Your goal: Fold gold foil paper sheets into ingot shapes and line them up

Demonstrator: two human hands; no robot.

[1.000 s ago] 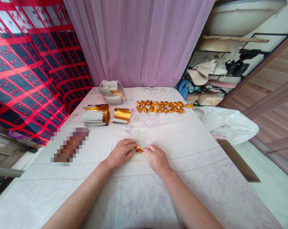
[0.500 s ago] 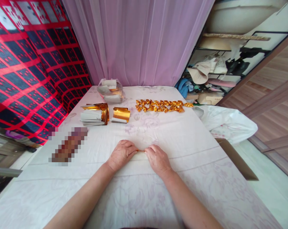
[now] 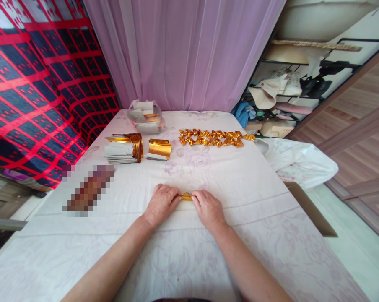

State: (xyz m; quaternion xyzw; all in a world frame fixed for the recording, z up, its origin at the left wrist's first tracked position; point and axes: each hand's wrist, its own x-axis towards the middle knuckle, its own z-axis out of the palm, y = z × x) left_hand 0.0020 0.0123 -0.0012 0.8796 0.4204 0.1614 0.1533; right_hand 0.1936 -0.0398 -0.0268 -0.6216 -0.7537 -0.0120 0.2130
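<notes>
Both hands pinch one foil piece (image 3: 186, 196) on the surface (image 3: 240, 184): left hand (image 3: 162, 204) grips its left end, right hand (image 3: 208, 209) its right end. Risk: thin foil may tear or crease crooked if pressed unevenly. Foil is gold, shiny, small, mostly hidden between fingertips.

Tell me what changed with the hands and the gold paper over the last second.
The gold paper piece, earlier lifted between the fingertips, is now pressed flat on the white cloth between the left hand and right hand. Both still grip it. The folded gold row and paper stacks haven't moved.
</notes>
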